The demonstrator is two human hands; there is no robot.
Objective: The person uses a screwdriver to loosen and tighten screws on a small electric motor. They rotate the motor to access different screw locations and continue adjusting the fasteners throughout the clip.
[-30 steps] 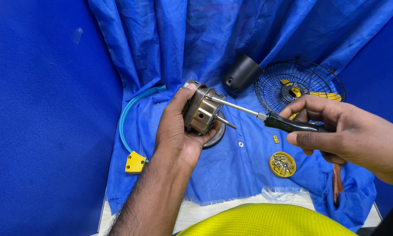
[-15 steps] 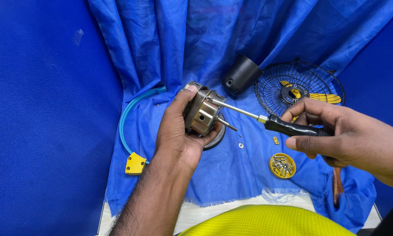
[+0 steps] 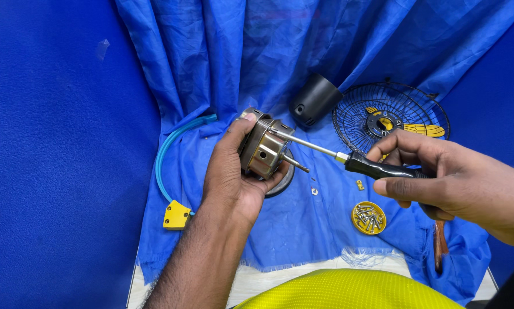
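Observation:
My left hand (image 3: 229, 177) grips a round metal fan motor (image 3: 263, 150) with a short shaft pointing right, held above the blue cloth (image 3: 222, 68). My right hand (image 3: 457, 183) holds a black-handled screwdriver (image 3: 348, 162), its tip resting on the upper face of the motor. A dark round part (image 3: 285, 182) lies under the motor, mostly hidden by it.
A black motor cover (image 3: 314, 100) and a black wire fan guard (image 3: 391, 114) with yellow blades lie behind. A yellow cap holding several screws (image 3: 368, 218) sits front right, loose screws (image 3: 314, 191) nearby. A light-blue cable with a yellow plug (image 3: 177, 215) lies left. A brown handle (image 3: 440, 246) lies at right.
The right hand and screwdriver have shifted slightly; the tip stays on the motor face. The left hand keeps the motor in the same place.

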